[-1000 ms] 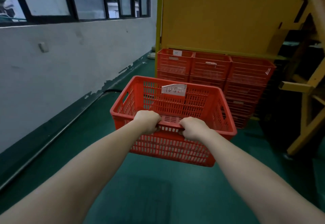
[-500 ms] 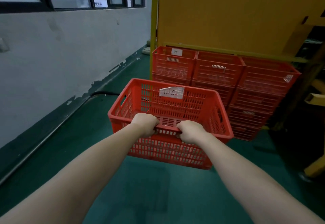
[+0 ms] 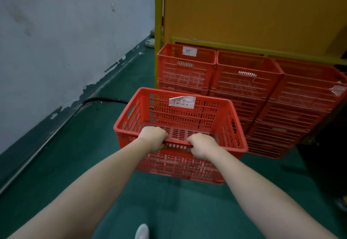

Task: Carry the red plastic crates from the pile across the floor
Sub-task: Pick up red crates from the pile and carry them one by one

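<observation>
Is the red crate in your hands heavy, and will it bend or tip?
Probably light: the red crate looks empty and its walls are mostly holes. Likely stiff: its rim looks straight though the left hand and right hand grip only the near edge. Held from one side, it may tip away.

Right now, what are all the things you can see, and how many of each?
carried crate: one, red, empty, held above the floor, centre
crate label: one, white, on its far wall
stacked crates: three stacks, red, behind, against the yellow panel
stack label: one, white, top of left stack
yellow panel: one, behind the stacks
cable: one, black, floor beside the wall
shoe: one, white, bottom edge
left hand: one, gripping the crate's near rim
right hand: one, beside it, same rim
</observation>
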